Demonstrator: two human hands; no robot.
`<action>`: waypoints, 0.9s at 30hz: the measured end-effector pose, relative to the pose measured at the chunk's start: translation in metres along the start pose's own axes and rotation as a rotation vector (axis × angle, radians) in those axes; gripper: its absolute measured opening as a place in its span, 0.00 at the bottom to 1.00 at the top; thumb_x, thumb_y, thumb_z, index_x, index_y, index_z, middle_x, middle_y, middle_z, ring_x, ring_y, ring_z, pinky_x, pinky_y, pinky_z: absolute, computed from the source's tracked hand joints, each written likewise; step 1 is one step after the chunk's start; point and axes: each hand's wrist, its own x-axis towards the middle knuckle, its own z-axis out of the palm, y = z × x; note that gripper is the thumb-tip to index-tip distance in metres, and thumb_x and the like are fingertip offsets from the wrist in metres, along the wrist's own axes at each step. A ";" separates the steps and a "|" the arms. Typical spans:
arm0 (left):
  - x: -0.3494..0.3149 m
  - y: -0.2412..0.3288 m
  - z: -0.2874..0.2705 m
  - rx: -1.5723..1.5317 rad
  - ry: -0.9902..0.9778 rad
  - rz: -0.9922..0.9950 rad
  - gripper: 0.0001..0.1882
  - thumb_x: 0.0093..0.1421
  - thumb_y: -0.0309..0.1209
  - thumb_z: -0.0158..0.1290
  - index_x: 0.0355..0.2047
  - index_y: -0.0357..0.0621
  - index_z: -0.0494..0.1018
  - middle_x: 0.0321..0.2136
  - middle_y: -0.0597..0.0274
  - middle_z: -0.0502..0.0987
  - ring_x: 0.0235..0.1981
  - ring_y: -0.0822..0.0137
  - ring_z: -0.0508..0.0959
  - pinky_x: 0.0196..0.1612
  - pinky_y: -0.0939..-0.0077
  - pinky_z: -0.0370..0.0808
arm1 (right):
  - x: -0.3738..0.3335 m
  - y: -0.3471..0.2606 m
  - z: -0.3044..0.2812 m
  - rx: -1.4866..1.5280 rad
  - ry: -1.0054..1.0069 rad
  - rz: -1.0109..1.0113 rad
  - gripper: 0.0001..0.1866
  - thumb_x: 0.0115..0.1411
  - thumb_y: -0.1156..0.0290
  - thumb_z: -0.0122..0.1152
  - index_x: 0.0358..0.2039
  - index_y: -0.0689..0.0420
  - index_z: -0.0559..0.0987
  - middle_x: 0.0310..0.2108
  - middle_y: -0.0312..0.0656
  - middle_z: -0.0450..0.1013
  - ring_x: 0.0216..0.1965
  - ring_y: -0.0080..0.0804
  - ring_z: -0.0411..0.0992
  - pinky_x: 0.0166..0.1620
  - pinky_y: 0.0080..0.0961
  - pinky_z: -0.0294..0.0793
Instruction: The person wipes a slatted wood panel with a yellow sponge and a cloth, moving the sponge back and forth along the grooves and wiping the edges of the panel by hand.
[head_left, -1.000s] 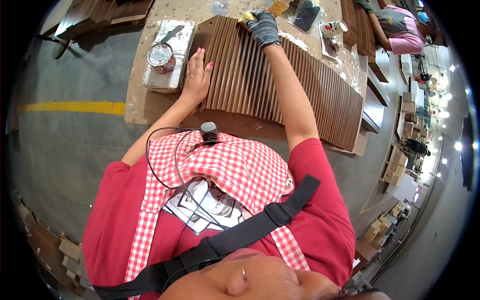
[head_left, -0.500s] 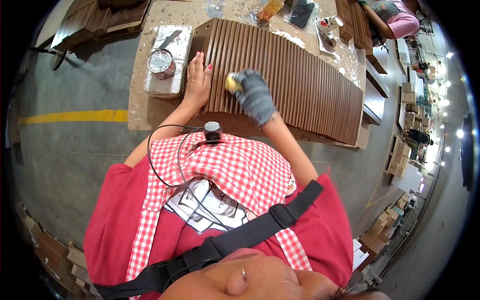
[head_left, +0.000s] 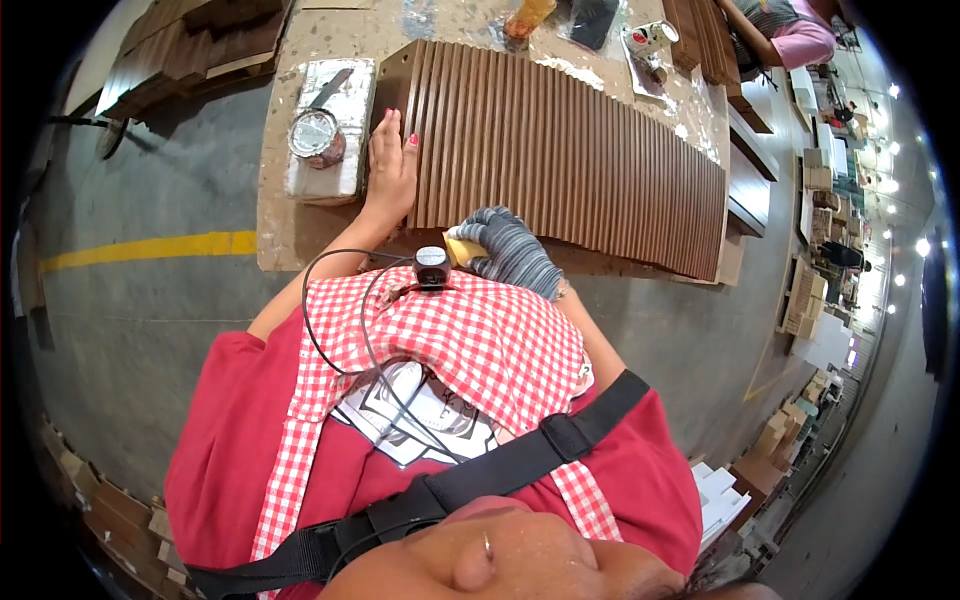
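A long row of brown wooden slats (head_left: 560,155), ribbed and packed side by side, lies across the worktable (head_left: 280,225). My left hand (head_left: 392,175) is bare and rests flat against the left end of the row, fingers stretched out along it. In a grey striped glove, my right hand (head_left: 512,250) is at the near edge of the slats, close to my apron. Its fingers grip a small yellow sponge-like pad (head_left: 463,250). Part of the pad is hidden by the glove.
Left of the slats, a lidded jar (head_left: 317,138) and a putty knife (head_left: 331,88) sit on a paint-smeared white block (head_left: 330,184). Across the table are an orange-stained container (head_left: 528,18) and a white can (head_left: 650,38). Another person (head_left: 800,42) is at the far right.
My right hand has drawn the yellow pad toward me, from the upper face of the slats to their near edge. My left hand stays against the end of the row.
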 end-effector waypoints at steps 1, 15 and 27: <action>-0.001 -0.001 0.000 0.007 -0.001 -0.004 0.28 0.69 0.38 0.37 0.65 0.36 0.49 0.62 0.43 0.53 0.64 0.48 0.54 0.65 0.59 0.52 | -0.002 0.001 -0.007 0.088 0.048 -0.047 0.23 0.50 0.70 0.69 0.49 0.51 0.78 0.45 0.42 0.72 0.49 0.38 0.69 0.59 0.31 0.65; 0.004 0.005 0.009 -0.004 0.029 0.034 0.26 0.70 0.36 0.36 0.63 0.34 0.52 0.61 0.42 0.55 0.63 0.47 0.55 0.64 0.60 0.53 | 0.223 0.095 -0.117 -0.021 0.802 -0.084 0.19 0.55 0.63 0.63 0.47 0.56 0.79 0.41 0.52 0.76 0.45 0.49 0.74 0.50 0.38 0.71; 0.000 -0.001 0.015 -0.030 0.073 0.009 0.26 0.68 0.33 0.38 0.63 0.35 0.52 0.61 0.42 0.56 0.62 0.47 0.56 0.64 0.60 0.54 | 0.157 0.044 -0.091 -0.100 0.439 0.087 0.15 0.57 0.61 0.64 0.42 0.53 0.81 0.40 0.47 0.75 0.42 0.39 0.73 0.49 0.35 0.73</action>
